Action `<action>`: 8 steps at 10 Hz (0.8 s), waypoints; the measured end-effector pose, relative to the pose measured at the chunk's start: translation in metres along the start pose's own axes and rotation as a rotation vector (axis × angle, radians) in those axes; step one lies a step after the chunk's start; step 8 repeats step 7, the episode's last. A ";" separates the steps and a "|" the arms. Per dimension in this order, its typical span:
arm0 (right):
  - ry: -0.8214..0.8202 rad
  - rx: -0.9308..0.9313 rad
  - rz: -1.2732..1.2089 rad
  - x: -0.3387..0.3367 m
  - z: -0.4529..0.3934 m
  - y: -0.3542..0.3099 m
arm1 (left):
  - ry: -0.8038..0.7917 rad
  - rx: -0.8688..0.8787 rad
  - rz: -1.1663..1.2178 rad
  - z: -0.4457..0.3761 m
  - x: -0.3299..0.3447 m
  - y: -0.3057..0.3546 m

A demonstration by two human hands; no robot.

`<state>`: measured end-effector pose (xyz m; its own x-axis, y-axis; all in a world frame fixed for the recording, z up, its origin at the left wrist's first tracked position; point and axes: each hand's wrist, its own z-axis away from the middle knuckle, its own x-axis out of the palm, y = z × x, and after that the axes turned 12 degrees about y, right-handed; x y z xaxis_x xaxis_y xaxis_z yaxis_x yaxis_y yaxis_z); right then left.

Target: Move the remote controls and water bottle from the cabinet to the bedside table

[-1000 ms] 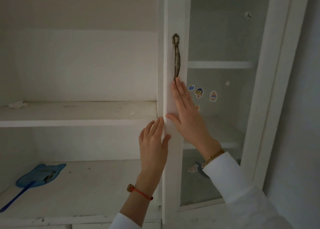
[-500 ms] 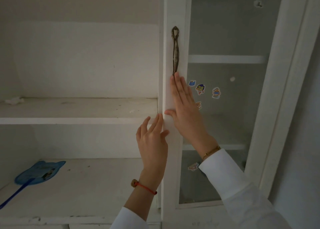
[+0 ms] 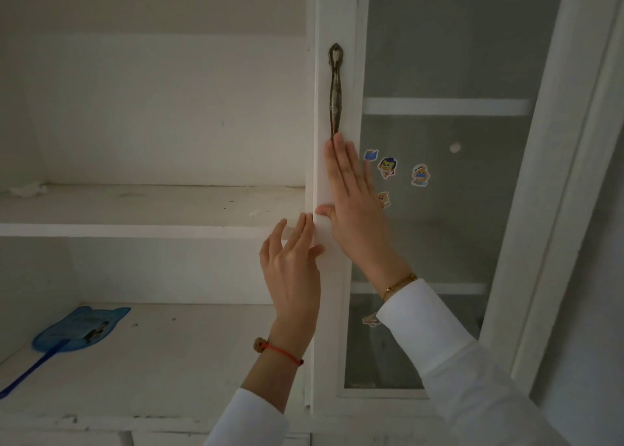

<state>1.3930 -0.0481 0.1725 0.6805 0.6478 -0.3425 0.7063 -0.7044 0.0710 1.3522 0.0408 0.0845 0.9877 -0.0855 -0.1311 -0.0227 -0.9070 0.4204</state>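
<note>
Delta since 1 s back, as I read it: camera has tilted up a bit, so the dark metal door handle [image 3: 335, 91] and the white middle shelf [image 3: 152, 231] sit lower in frame. My left hand [image 3: 292, 270] has spread its fingers and dropped slightly from the shelf edge, thumb now against the white-framed glass cabinet door [image 3: 332, 276]. My right hand [image 3: 354, 209] slid up a touch; its fingertips now touch the handle's lower end.
</note>
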 end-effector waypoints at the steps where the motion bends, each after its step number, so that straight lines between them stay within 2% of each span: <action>1: -0.003 -0.008 0.015 -0.001 0.001 -0.001 | -0.007 0.003 -0.004 0.003 0.001 0.000; 3: -0.020 -0.007 -0.021 -0.010 0.002 0.000 | -0.075 0.038 0.027 0.001 -0.007 -0.002; 5: -0.037 0.035 -0.051 -0.028 0.027 0.004 | -0.250 0.069 0.096 -0.005 -0.028 -0.013; 6: -0.048 0.043 -0.049 -0.041 0.043 0.006 | -0.321 0.143 0.101 -0.006 -0.055 -0.014; 8: -0.086 0.073 -0.090 -0.055 0.062 0.011 | -0.339 0.185 0.044 -0.002 -0.078 -0.019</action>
